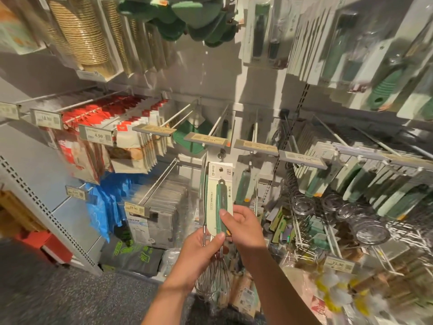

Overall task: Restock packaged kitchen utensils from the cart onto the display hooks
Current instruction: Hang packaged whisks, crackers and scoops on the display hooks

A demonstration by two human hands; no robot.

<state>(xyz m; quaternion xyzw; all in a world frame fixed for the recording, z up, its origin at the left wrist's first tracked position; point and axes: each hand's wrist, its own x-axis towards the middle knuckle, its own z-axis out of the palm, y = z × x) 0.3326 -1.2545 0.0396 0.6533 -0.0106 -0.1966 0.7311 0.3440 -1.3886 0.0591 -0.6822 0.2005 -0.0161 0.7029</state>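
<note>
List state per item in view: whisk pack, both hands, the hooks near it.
whisk pack: upright, held by both hands, card top just below the centre hook's tag, not clearly hung yet
left hand: gripping the pack's lower end, thumb on the green handle
right hand: pinching the card's lower right edge
centre hook: mostly bare
red packets: hanging, hooks full

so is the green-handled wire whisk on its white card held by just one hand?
No, both the left hand and right hand grip the green-handled wire whisk at its card's lower end.
</note>
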